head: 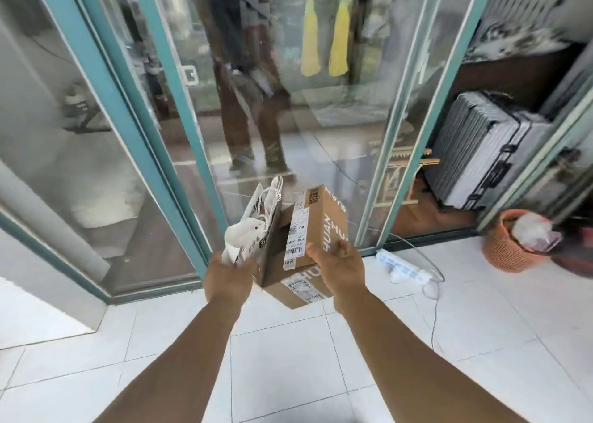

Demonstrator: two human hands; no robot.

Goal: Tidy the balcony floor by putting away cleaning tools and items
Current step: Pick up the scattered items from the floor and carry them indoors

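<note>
Now both hands extended: left hand (231,273) gripping paper bag (256,226), right hand (337,267) box (316,226).

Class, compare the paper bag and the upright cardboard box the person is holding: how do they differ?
The paper bag is white with cord handles; the upright cardboard box is brown with a shipping label. The bag looks thin and crumpled, the box rigid and blocky. The left hand grips the bag; the right hand holds the box. Both are held side by side above the floor.
</note>
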